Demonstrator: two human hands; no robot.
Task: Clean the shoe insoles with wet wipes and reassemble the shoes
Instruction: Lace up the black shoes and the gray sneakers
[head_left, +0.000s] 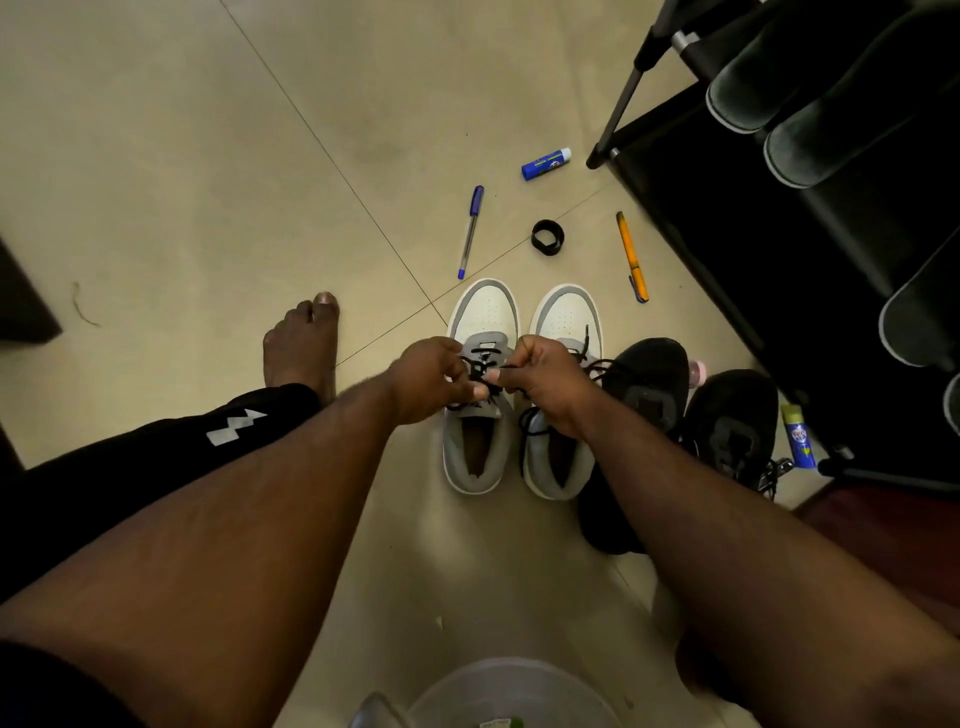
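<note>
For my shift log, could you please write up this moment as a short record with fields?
activity: tying the black lace of the left white-and-grey sneaker
left hand: pinches the lace
right hand: pinches the lace
other sneaker: stands beside the first, on the right
black shoes: a pair on the floor, further right
loose items beyond the sneakers: blue pen, orange pen, black ring, blue tube
bottom edge: clear container

Blue pen (470, 232), orange pen (632, 256), black ring (547, 237) on the tiled floor (182, 171)
</note>
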